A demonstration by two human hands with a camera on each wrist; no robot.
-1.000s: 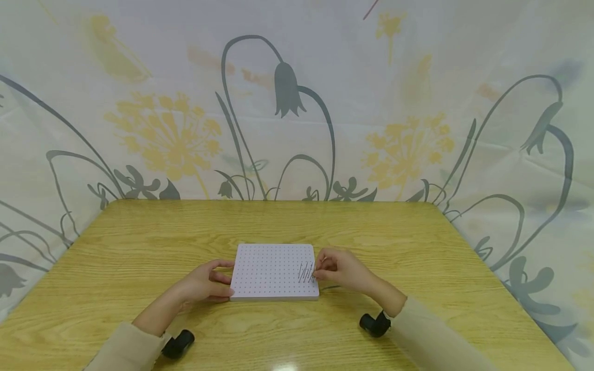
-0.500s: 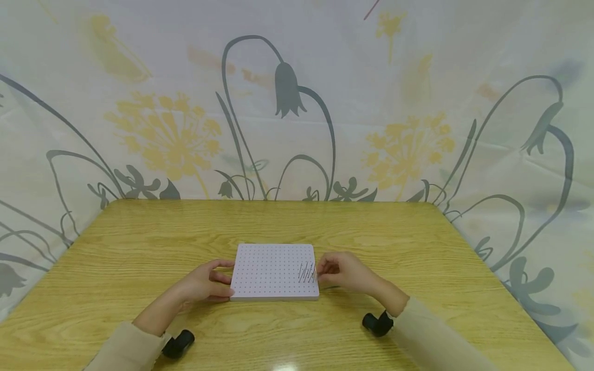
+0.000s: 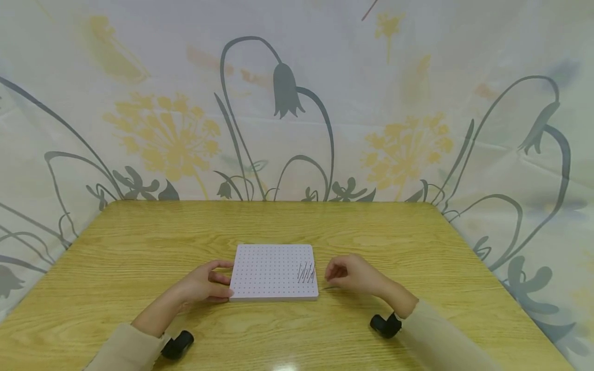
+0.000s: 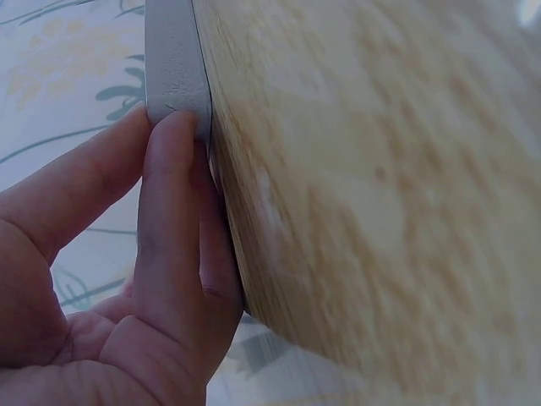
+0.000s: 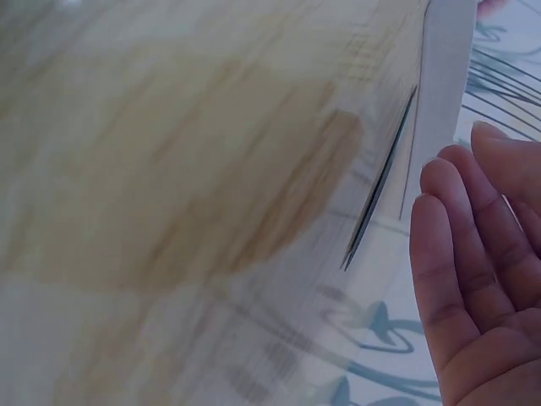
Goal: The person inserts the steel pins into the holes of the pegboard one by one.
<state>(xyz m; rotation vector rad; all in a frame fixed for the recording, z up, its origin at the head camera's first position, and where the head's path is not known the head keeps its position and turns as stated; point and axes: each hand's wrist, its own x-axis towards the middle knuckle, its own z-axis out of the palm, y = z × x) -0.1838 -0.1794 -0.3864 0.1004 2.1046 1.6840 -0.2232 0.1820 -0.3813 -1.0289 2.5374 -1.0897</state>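
A white pegboard point(image 3: 269, 273) with rows of small holes lies on the wooden table. Several thin dark metal pins point(image 3: 306, 273) stand slanted at its right side. My left hand point(image 3: 209, 282) holds the board's left edge, thumb at the near corner; in the left wrist view, fingertips press the grey side wall point(image 4: 177, 63). Just right of the board, my right hand point(image 3: 355, 275) hovers low with fingers bent loosely and nothing between them. Beside those fingers, thin dark metal pins point(image 5: 380, 182) lie close together on the tabletop.
The wooden table point(image 3: 185, 221) reaches back to a white curtain point(image 3: 343, 67) printed with flowers. A black wrist camera sits at the left cuff point(image 3: 178, 344) and another black camera point(image 3: 386, 325) at the right.
My right hand has let go of a pin standing in the board and drawn back to the right, over the pins on the table. The left hand stays put.
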